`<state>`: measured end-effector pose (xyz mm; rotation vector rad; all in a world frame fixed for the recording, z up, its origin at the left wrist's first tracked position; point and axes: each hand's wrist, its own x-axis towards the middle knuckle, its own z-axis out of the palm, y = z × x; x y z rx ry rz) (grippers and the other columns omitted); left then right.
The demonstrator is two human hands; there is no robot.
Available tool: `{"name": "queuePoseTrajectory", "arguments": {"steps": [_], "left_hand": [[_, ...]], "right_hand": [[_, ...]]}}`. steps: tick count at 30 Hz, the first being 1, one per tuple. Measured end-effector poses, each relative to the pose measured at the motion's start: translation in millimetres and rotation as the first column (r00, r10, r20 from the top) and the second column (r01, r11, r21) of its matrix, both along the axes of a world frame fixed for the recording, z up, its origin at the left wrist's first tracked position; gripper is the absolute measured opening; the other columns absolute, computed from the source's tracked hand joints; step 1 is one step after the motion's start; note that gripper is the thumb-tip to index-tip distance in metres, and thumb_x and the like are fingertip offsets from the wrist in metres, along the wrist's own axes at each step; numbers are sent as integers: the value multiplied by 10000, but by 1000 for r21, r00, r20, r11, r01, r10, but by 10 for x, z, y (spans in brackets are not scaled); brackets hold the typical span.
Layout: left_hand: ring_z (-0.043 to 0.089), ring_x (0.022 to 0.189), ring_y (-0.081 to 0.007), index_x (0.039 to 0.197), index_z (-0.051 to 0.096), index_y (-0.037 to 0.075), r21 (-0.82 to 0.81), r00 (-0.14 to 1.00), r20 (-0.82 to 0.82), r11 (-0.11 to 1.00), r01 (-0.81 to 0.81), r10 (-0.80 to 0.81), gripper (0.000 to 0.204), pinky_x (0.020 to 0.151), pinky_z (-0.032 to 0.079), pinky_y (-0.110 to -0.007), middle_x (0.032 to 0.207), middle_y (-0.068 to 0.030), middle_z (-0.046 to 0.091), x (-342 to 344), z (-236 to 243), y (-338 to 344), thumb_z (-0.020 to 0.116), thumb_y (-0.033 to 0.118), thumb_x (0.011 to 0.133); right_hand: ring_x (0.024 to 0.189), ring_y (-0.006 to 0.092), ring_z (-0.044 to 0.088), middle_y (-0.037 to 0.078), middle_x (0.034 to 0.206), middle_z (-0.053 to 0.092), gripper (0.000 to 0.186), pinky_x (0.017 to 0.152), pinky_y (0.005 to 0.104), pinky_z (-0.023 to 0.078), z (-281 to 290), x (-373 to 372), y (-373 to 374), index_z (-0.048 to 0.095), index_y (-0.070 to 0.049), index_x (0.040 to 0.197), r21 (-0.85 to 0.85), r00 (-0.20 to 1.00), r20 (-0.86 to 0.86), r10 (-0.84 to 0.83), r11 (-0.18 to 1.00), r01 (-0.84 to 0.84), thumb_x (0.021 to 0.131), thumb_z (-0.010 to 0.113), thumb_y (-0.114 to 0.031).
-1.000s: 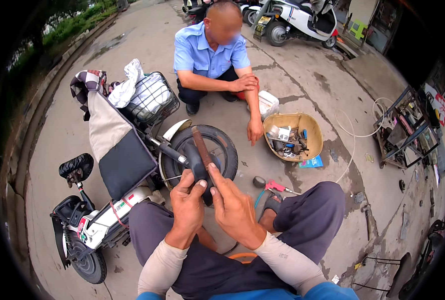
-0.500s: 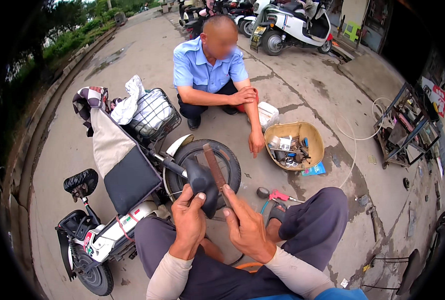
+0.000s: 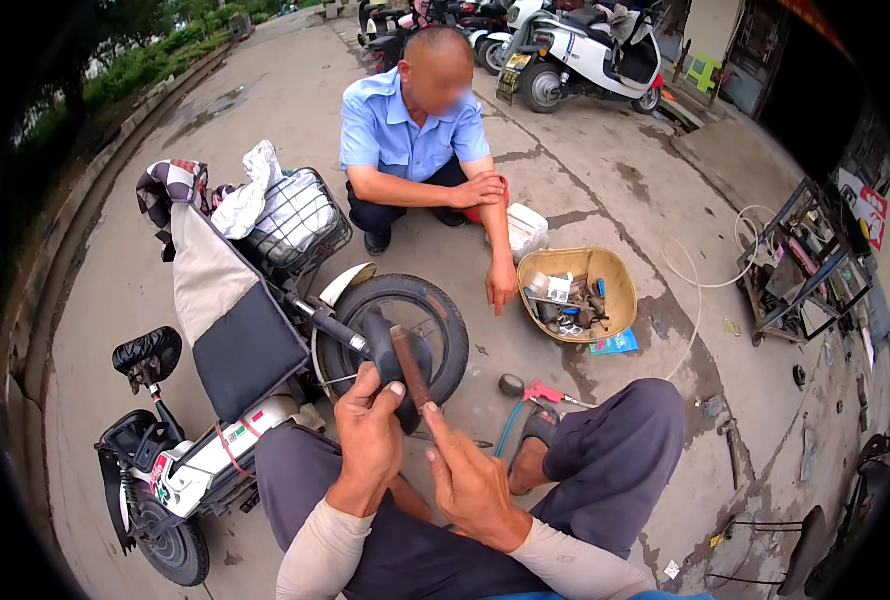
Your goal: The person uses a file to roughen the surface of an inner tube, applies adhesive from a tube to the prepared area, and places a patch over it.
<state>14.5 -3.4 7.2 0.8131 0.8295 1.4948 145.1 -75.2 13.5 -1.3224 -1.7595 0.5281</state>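
My left hand [image 3: 370,440] pinches a piece of black rubber inner tube [image 3: 378,343] between thumb and fingers. In my right hand [image 3: 475,492] is a long flat rusty file [image 3: 410,366], its forefinger stretched along the metal. The file lies against or just over the tube's face; exact contact cannot be told. Behind them is the front wheel [image 3: 457,345] of an electric bike [image 3: 202,452] lying on its side. The file's lower end is hidden in my right hand.
A person in a blue shirt [image 3: 410,140] squats opposite. Before them stands a tan basin [image 3: 620,285] of parts. A red air gun [image 3: 545,392] with a blue hose lies by my foot. At right is a tool rack [image 3: 800,265]; parked scooters [image 3: 585,50] stand behind.
The file has slid left across the tube and turned slightly, with my right hand following. Both hands keep their grip. The whole view has shifted a little.
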Motion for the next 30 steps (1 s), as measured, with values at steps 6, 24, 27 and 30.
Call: {"name": "queuePoseTrajectory", "arguments": {"steps": [6, 24, 27, 30], "left_hand": [[586, 1087, -120, 1187, 707, -74, -3, 999, 26, 999, 35, -35, 322, 987, 459, -276, 1147, -23, 579, -52, -21, 7, 528, -144, 929], [553, 1055, -106, 1180, 698, -75, 14, 997, 52, 998, 56, -57, 332, 980, 429, -265, 1109, -9, 545, 55, 8, 3, 500, -155, 926], [632, 1191, -173, 1340, 633, -64, 21, 996, 1, 996, 90, -90, 411, 1045, 498, -349, 1281, -81, 650, -39, -144, 36, 508, -108, 950], [629, 1161, -163, 1321, 642, -62, 27, 998, 8, 997, 68, -68, 402, 1040, 483, -331, 1262, -70, 650, -31, -88, 16, 505, -114, 946]], "right_hand": [[968, 390, 729, 217, 1213, 711, 558, 817, 429, 573, 248, 41, 511, 487, -21, 1532, -19, 997, -73, 39, 999, -40, 988, 607, -6], [1322, 373, 621, 268, 1453, 594, 532, 1050, 386, 499, 14, 59, 66, 445, 27, 1547, -90, 949, -304, 79, 990, -111, 1032, 568, -25], [1322, 371, 621, 264, 1463, 588, 536, 1044, 378, 502, 165, 31, 323, 444, 24, 1548, -47, 936, -342, 77, 994, -99, 1029, 571, -25], [1324, 372, 619, 261, 1471, 582, 535, 1044, 378, 503, 257, 46, 377, 443, 21, 1550, -155, 942, -321, 100, 975, -157, 1031, 567, -23]]}}
